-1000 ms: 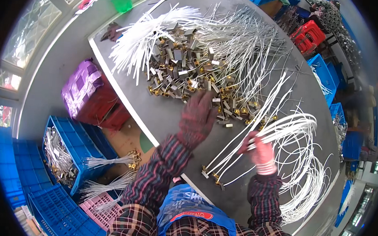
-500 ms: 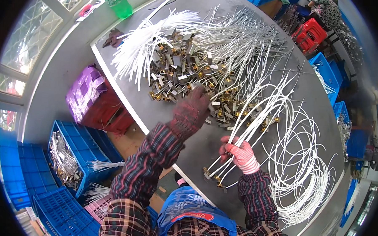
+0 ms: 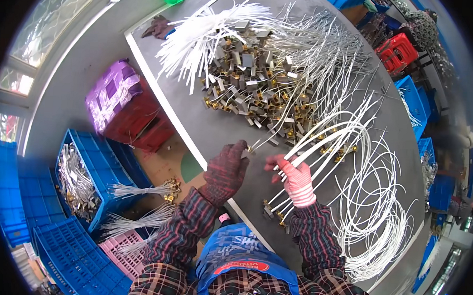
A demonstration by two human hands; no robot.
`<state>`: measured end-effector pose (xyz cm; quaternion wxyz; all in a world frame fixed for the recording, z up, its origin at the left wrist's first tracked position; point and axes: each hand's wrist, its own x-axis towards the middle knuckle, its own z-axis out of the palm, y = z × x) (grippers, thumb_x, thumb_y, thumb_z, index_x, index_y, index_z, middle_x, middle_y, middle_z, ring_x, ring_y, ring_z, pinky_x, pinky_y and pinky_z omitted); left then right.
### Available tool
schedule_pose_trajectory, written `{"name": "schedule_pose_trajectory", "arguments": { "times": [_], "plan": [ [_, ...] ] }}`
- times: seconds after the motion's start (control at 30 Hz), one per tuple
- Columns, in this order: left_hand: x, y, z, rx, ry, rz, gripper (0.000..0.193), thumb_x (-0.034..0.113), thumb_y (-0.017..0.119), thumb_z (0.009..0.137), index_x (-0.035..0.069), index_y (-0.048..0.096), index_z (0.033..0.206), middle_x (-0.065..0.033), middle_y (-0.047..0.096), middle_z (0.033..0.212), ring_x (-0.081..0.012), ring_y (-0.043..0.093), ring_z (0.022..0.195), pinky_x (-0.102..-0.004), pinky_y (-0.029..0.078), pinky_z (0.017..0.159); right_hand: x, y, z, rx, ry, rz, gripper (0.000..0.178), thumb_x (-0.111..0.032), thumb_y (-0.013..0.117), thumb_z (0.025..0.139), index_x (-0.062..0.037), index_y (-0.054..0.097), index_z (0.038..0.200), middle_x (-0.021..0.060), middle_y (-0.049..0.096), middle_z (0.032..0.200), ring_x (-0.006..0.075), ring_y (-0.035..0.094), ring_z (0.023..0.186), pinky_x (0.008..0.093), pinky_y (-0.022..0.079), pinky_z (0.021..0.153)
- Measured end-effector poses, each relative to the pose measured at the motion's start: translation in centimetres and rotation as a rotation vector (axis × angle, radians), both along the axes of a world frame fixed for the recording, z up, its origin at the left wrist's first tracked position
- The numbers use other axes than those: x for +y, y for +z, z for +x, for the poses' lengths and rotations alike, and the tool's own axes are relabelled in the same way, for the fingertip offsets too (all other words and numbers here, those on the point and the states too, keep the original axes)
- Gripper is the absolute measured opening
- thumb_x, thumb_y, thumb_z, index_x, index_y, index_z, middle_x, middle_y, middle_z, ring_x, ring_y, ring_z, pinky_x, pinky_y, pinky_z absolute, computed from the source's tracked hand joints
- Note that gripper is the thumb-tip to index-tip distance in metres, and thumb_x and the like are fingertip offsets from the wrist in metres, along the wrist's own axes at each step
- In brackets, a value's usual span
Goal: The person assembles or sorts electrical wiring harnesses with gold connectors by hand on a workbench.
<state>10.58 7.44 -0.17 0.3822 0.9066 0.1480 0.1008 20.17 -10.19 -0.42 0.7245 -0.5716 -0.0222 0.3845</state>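
Note:
My left hand (image 3: 225, 172), in a dark red knitted glove, is pinched closed near the table's front edge. At its fingertips is the small metal end of a white wire (image 3: 269, 138), which trails back to the pile. To its right, my right hand (image 3: 294, 179) in a red-and-white glove is closed round a bundle of white wires (image 3: 326, 143). Several metal ends (image 3: 274, 212) of that bundle stick out below the hand, and the wires loop off to the right. Beyond both hands lies a heap of grey metal blocks with brass-coloured fittings (image 3: 260, 90).
White wires (image 3: 185, 47) fan out at the table's far left, beside a dark glove (image 3: 158, 27). Coiled wires (image 3: 372, 238) cover the right side. Left of the table stand a blue crate (image 3: 105, 186) of parts and a red box with purple wrapping (image 3: 112, 94).
My left hand has drawn back from the heap toward me, with a wire end now at its fingers. The right hand still grips its bundle. The whole view has shifted slightly.

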Motion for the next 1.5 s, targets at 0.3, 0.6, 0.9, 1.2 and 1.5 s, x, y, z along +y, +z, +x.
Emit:
{"name": "schedule_pose_trajectory", "arguments": {
  "times": [0.3, 0.6, 0.9, 1.2, 1.5],
  "plan": [
    [-3.1, -1.4, -4.9, 0.038, -0.017, -0.021, 0.022, 0.027, 0.059, 0.084, 0.006, 0.057, 0.089, -0.0111, 0.056, 0.081, -0.0267, 0.06, 0.067, -0.0415, 0.047, 0.055, 2.8, -1.3, -3.6, 0.216, -0.035, 0.254, 0.036, -0.027, 0.068, 0.082, -0.0011, 0.059, 0.105, 0.0116, 0.063, 0.097, 0.0249, 0.062, 0.088, 0.0353, 0.055, 0.061],
    [-1.5, -3.0, -20.6, 0.167, -0.232, -0.615, 0.021, 0.02, 0.049, 0.091, 0.004, 0.058, 0.082, -0.0044, 0.055, 0.064, -0.0138, 0.055, 0.055, -0.0268, 0.04, 0.048, 1.7, -4.3, -4.8, 0.378, -0.166, 0.354, 0.027, -0.027, 0.067, 0.082, -0.0057, 0.06, 0.098, 0.0083, 0.063, 0.09, 0.0245, 0.062, 0.077, 0.0337, 0.052, 0.057],
    [1.7, -2.3, -30.5, 0.919, -0.014, -0.627, 0.036, 0.033, 0.063, 0.081, 0.0, 0.064, 0.097, -0.0114, 0.063, 0.083, -0.0192, 0.06, 0.076, -0.0315, 0.047, 0.07, 3.1, -1.3, -5.8, 0.139, -0.151, 0.127, 0.039, -0.028, 0.065, 0.084, 0.004, 0.056, 0.104, 0.0123, 0.06, 0.094, 0.0241, 0.062, 0.083, 0.0342, 0.055, 0.065],
    [-1.2, -1.9, -25.0, 0.537, 0.44, -1.12, 0.025, 0.024, 0.064, 0.081, 0.003, 0.064, 0.094, -0.0018, 0.055, 0.064, -0.0086, 0.049, 0.052, -0.0237, 0.038, 0.046, 2.1, -0.7, -3.0, 0.17, -0.155, 0.112, 0.031, -0.023, 0.062, 0.086, 0.0025, 0.056, 0.102, 0.0111, 0.059, 0.092, 0.0251, 0.061, 0.085, 0.0371, 0.056, 0.064],
    [1.1, -5.6, -30.4, 0.605, 0.435, -1.228, 0.022, 0.025, 0.065, 0.082, 0.004, 0.065, 0.087, -0.0005, 0.054, 0.061, -0.0088, 0.047, 0.049, -0.0241, 0.034, 0.043, 0.2, 1.5, 2.9, -0.08, -0.395, 0.113, 0.024, -0.019, 0.062, 0.087, -0.0007, 0.056, 0.101, 0.009, 0.06, 0.084, 0.0226, 0.062, 0.075, 0.0403, 0.057, 0.063]
  ]
}}
